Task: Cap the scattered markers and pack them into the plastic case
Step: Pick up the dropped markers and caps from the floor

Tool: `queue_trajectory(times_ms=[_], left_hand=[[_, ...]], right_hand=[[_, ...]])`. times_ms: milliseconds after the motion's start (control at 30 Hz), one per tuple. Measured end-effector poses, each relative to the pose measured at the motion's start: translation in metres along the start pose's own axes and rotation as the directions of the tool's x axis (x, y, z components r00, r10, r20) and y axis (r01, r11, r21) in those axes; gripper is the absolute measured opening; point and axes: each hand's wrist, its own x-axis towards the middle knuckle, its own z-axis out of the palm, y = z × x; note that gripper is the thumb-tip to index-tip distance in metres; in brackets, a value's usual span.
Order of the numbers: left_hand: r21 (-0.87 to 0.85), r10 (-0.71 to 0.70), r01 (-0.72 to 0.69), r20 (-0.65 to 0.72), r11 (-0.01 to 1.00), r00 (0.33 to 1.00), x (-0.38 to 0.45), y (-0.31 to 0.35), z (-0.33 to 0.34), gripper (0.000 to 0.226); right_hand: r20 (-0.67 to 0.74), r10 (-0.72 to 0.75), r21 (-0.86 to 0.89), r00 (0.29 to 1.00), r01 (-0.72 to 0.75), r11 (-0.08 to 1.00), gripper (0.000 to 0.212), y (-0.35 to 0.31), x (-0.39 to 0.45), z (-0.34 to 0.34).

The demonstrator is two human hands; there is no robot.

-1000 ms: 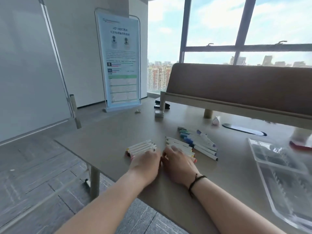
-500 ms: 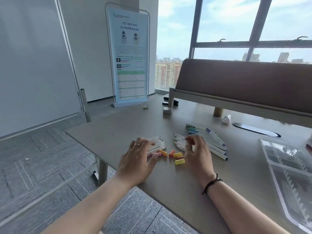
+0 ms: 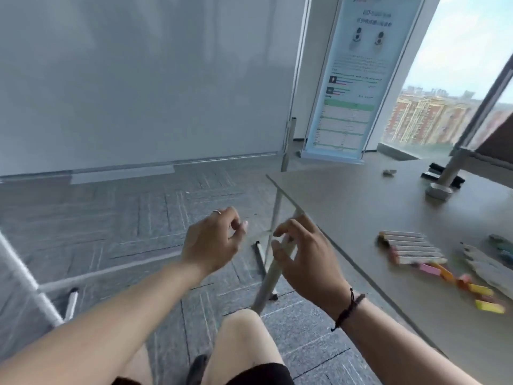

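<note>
Off the table's (image 3: 361, 207) left edge, our left hand (image 3: 211, 243) and right hand (image 3: 302, 259) hover empty, fingers loosely curled; markers (image 3: 410, 247) and loose caps (image 3: 472, 287) lie right, unpacked, the case unseen.

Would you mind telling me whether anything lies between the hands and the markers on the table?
Nothing visible does. Both the left hand and the right hand hover off the table's near-left edge, holding nothing, and only bare tabletop separates them from the row of markers and the loose caps.

banner (image 3: 358, 79) text blurred, nothing legible
</note>
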Motion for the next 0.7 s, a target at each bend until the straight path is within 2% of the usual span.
queue_trajectory(times_ms=[133, 233, 333, 567, 700], left_hand=[[0.108, -0.192, 0.187, 0.036, 0.976, 0.981, -0.032, -0.09, -0.029, 0.024], [0.174, -0.354, 0.341, 0.047, 0.924, 0.934, -0.061, -0.16, -0.048, 0.025], [0.22, -0.472, 0.447, 0.075, 0.867, 0.878, -0.088, -0.222, -0.06, 0.026], [0.236, -0.695, 0.663, 0.084, 0.711, 0.714, -0.14, -0.339, -0.039, 0.026], [0.108, -0.841, 0.834, 0.07, 0.541, 0.537, -0.162, -0.402, -0.012, 0.011]], right_hand=[[0.208, -0.03, 0.011, 0.978, 0.028, 1.0, 0.017, -0.017, 0.013, 0.078], [0.371, -0.031, 0.035, 0.928, 0.019, 0.999, 0.02, -0.032, 0.02, 0.143], [0.459, -0.019, 0.083, 0.888, -0.022, 0.996, 0.019, -0.045, 0.027, 0.204], [0.642, -0.027, 0.101, 0.766, -0.05, 0.994, 0.022, -0.051, 0.043, 0.34], [0.732, -0.025, 0.054, 0.681, -0.021, 0.998, 0.024, -0.044, 0.055, 0.416]])
